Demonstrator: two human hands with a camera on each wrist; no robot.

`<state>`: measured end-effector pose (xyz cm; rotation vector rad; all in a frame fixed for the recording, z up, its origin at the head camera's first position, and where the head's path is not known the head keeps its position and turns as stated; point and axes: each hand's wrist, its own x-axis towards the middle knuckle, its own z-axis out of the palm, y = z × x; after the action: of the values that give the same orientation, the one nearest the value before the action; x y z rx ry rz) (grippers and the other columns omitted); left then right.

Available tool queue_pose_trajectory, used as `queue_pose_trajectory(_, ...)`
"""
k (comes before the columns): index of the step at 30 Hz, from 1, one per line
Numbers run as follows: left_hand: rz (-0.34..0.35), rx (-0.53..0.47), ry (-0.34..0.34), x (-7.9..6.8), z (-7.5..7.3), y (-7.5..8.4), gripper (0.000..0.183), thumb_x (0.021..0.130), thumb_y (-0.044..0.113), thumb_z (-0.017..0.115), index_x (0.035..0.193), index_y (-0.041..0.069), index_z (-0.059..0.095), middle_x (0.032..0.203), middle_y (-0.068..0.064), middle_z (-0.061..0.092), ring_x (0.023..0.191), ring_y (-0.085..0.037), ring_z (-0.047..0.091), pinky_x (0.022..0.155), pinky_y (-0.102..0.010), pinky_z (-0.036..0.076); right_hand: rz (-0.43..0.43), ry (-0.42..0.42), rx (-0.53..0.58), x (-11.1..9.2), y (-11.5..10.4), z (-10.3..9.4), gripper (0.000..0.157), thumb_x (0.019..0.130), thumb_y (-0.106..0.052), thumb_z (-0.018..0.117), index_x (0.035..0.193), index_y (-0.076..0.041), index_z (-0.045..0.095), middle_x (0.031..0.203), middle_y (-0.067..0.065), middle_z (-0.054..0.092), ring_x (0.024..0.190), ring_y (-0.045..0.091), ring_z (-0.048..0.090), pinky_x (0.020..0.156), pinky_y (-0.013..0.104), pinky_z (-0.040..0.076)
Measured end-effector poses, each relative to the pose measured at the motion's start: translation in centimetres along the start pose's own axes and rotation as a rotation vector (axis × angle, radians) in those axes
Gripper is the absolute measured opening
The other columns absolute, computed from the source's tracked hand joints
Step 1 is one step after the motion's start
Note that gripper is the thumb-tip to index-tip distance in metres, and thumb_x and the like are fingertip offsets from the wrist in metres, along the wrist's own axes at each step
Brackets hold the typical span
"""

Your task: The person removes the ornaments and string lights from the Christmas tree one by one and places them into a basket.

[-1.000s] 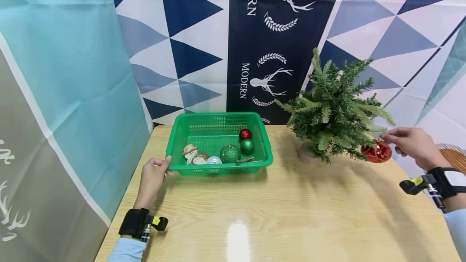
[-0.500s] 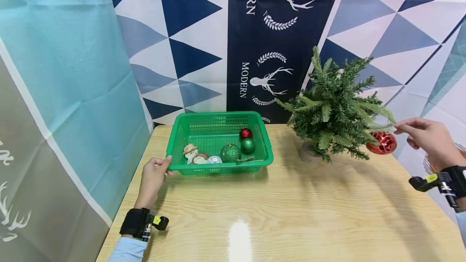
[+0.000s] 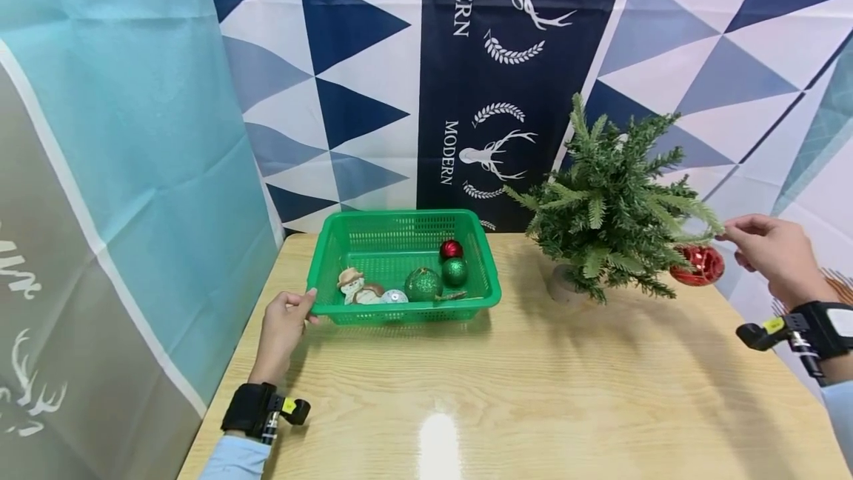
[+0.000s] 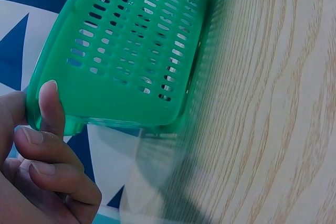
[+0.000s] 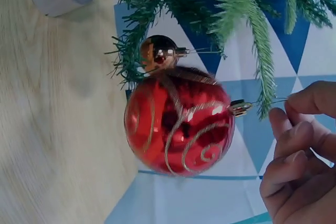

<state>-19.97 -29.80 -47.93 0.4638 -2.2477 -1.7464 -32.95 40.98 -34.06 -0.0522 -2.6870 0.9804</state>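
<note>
My right hand [image 3: 773, 250] pinches the thin hanging loop of a big red Christmas ball [image 3: 700, 265] between thumb and forefinger. In the right wrist view, gold swirls mark the ball [image 5: 181, 124], and its loop passes at the tip of a light green branch [image 5: 262, 66]. Whether the loop goes around that branch cannot be told. The small Christmas tree [image 3: 613, 206] stands just left of this hand. At the far left, my left hand [image 3: 283, 328] holds the near-left corner of a green plastic basket [image 3: 494, 284], thumb and forefinger on its rim [image 4: 34, 95].
Inside the basket lie a snowman ornament [image 3: 353, 284], a silver ball [image 3: 393, 296], two green balls [image 3: 423, 284] and a dark red ball [image 3: 451, 249]. A small copper ball [image 5: 157, 51] hangs behind the large red one. Patterned cloth [image 3: 373, 95] backs the wooden table [image 3: 533, 391].
My right hand moved up and to the right with the red ball, then came slightly back left. The left hand keeps its hold on the basket. The head view tilted slightly.
</note>
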Motion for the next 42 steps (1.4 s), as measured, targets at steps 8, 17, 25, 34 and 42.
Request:
queue_pose_trajectory(8,0.009,-0.011,-0.002,0.0,0.0,-0.2,0.041,0.105,0.044,0.061,0.103,0.004,0.054,0.079,-0.018,0.072,0.052,-0.017,0.042,0.055,-0.031,0.036,-0.067,-0.01,-0.22,0.3,0.2,0.4,0.042,0.107,-0.028,0.052,0.116,0.012,0.061,0.066,0.006,0.064,0.054,0.017,0.056,0.048,0.033,0.044)
queue_pose_trajectory(17,0.015,-0.02,-0.007,-0.1,-0.2,-0.2,0.04,0.104,0.043,0.061,0.102,0.004,0.053,0.074,-0.011,0.07,0.056,-0.019,0.044,0.06,-0.033,0.039,-0.085,0.088,-0.245,0.5,0.2,0.4,0.038,0.106,-0.022,0.045,0.116,0.012,0.058,0.066,0.011,0.069,0.049,0.011,0.056,0.048,0.025,0.04)
queue_pose_trajectory(25,0.012,-0.025,-0.015,0.0,-0.1,-0.1,0.041,0.104,0.043,0.061,0.102,0.004,0.052,0.072,-0.006,0.069,0.057,-0.02,0.046,0.06,-0.034,0.039,-0.115,-0.03,-0.273,0.3,1.2,0.8,0.039,0.11,-0.026,0.045,0.116,0.011,0.054,0.061,0.005,0.067,0.053,0.019,0.059,0.047,0.032,0.044)
queue_pose_trajectory(34,0.02,-0.021,-0.014,0.0,0.0,0.0,0.041,0.104,0.043,0.061,0.102,0.004,0.052,0.074,-0.011,0.07,0.056,-0.019,0.044,0.059,-0.033,0.038,-0.157,-0.014,-0.311,-0.1,2.4,0.7,0.032,0.107,-0.02,0.051,0.107,0.011,0.059,0.062,0.008,0.068,0.051,0.02,0.058,0.048,0.032,0.041)
queue_pose_trajectory(42,0.023,-0.015,-0.014,-0.1,0.0,-0.1,0.042,0.105,0.044,0.06,0.102,0.003,0.052,0.073,-0.008,0.069,0.066,-0.035,0.052,0.062,-0.033,0.039,-0.092,0.055,-0.193,0.0,1.1,0.8,0.044,0.107,-0.031,0.05,0.12,0.01,0.056,0.067,0.009,0.07,0.051,0.011,0.061,0.047,0.026,0.045)
